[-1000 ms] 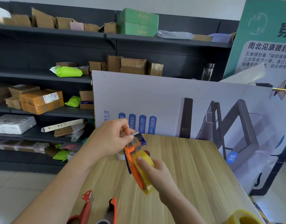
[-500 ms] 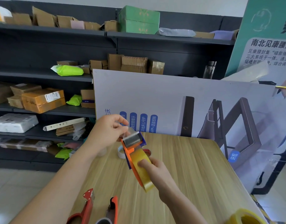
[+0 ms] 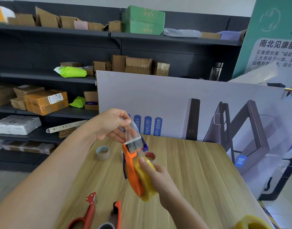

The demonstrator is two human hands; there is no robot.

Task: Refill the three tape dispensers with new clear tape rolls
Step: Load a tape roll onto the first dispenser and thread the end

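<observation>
Gripping tape roll [image 3: 147, 192] on orange dispenser [image 3: 131, 172] with curled right hand [image 3: 158, 176]. Pinching tape end [image 3: 133, 131] above dispenser between fingers [image 3: 125, 116] of left hand [image 3: 109, 125]

A large white printed board [image 3: 158, 96], with blue labels and a picture of a dark frame, leans at the far edge of a light wood-grain table [image 3: 199, 179]. Behind the board and to its left stands dark grey metal shelving [image 3: 59, 35]. High above the board sits a green cardboard box [image 3: 142, 19], and brown corrugated cartons [image 3: 138, 65] line up just over its top edge. Left of the board lie a lime-green plastic pouch [image 3: 72, 71], an orange-brown taped parcel [image 3: 46, 101] and, lower, a white wrapped bundle [image 3: 16, 123]. A clear glass bottle [image 3: 216, 71] rises behind the board's top edge, towards its right. A teal banner with Chinese print [image 3: 270, 30] stands at the board's upper right.
</observation>
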